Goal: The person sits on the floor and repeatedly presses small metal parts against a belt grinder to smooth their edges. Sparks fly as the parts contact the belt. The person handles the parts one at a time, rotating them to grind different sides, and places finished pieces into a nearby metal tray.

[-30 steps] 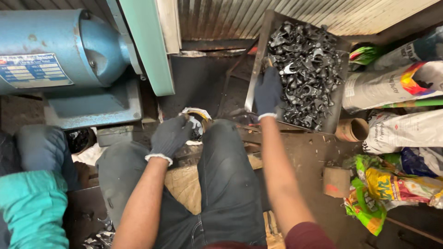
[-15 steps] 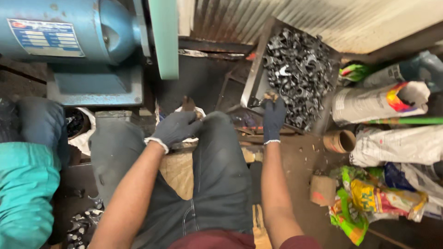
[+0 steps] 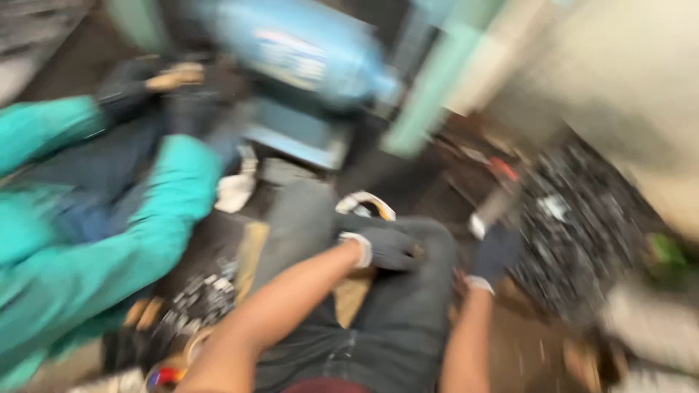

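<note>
Blur covers the whole head view, so only coarse shapes can be read. The left hand (image 3: 389, 247), in a dark glove with a pale cuff, is laid on the dark trouser leg (image 3: 408, 320) at the knee, near the middle of the scene; whether its fingers are closed on anything cannot be told. The right hand (image 3: 495, 255), gloved the same way, is seen to the right, at the near edge of a tray of dark metal pieces (image 3: 582, 218), with a pale smeared bar (image 3: 495, 207) just above it; whether that bar is gripped or merely touched cannot be told.

The metal pieces are judged to be small, stiff and sharp-edged, light singly but heavy and shifting as a heap, so they would be best taken a few at a time by their flat faces, with gloved fingers kept off the cut edges. The tray is judged to be best taken by its near rim.

Farther off, a blue motor housing (image 3: 306, 65) is set left of centre. At the left, teal sleeves (image 3: 145, 218) of another person are seen, and more dark scraps (image 3: 193, 306) lie on the floor near them.
</note>
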